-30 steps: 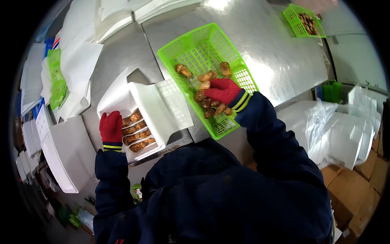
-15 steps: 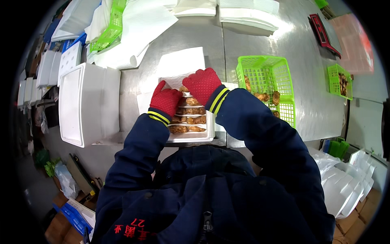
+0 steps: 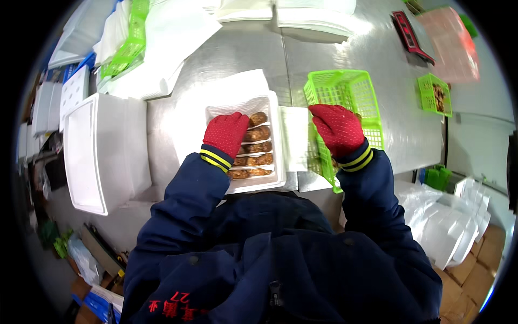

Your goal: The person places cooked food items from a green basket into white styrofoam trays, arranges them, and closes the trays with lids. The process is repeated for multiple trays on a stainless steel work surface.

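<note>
A white foam box (image 3: 278, 140) stands before me, with brown mushrooms (image 3: 257, 134) lying in rows between white paper strips. My left hand (image 3: 225, 134), in a red dotted glove, is over the left part of the box, its fingers curled down beside the far rows. What lies under them is hidden. My right hand (image 3: 339, 129), also red-gloved, is above the left side of a green plastic basket (image 3: 369, 92). Its fingers are bent and close together; their undersides are out of sight. Only bits of mushrooms show in the basket around this hand.
White paper (image 3: 294, 137) lies between box and basket. A large white foam box (image 3: 108, 154) stands at the left, near paper sheets (image 3: 172, 38). Paper stacks (image 3: 315, 16) are at the back. A red scale (image 3: 413, 40) and a small green basket (image 3: 434, 96) sit at the right.
My right hand has left the white box and moved right to the green basket. The left hand stays at the box. The far row of mushrooms now shows, and the view has shifted slightly.
</note>
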Available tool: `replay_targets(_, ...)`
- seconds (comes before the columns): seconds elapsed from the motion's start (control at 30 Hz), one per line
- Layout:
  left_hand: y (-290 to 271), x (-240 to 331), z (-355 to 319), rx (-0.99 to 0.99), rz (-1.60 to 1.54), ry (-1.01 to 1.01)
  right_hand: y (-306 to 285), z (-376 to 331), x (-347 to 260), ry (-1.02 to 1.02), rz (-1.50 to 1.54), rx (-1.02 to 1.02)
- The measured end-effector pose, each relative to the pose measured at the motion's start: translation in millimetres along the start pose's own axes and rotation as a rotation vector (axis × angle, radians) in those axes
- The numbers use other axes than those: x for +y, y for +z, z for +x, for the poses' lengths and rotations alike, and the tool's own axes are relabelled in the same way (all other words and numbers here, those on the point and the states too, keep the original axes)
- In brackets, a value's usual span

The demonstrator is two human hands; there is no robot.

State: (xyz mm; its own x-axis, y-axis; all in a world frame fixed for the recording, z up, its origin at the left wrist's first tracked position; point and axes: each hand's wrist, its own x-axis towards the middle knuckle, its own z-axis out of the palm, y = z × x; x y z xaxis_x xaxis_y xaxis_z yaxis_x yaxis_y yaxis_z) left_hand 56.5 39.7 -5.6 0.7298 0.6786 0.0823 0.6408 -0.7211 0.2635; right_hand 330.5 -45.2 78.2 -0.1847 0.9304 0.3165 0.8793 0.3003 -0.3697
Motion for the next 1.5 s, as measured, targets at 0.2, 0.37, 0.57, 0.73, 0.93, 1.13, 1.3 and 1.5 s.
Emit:
replay_targets(0.2,11,21,26,-0.190,-0.210,0.033,-45,-87,38,0.362,0.001,0.097)
replay_targets(0.37,25,19,30,-0.107,-0.138,0.135,9,-179,77,0.657,0.243,-0.100)
replay_targets(0.57,17,19,25,0.011,-0.186,0.128,34,-158,58,0.403,0.166,-0.177)
replay_targets(0.73,-15,3,-2,0.414,-0.280,-0.054,-5,-135,50,0.841,0.983,-0.003)
replay_targets(0.93,-35,-32,-28,0.608,-0.326,-0.297,12,-12,-26,0.163,0.715,-0.077)
replay_targets(1.13,-36,-33,-39,0.632,-0.298,-0.293,143,68,-67,0.120,0.438,-0.094)
replay_targets(1.3,-30,-38,-55,0.578,-0.329,-0.301,158,65,-70,0.089,0.199,-0.246)
replay_targets(1.5,-22,-46,-42,0.550,-0.330,-0.329,135,60,-56,-0.148,0.094,-0.275)
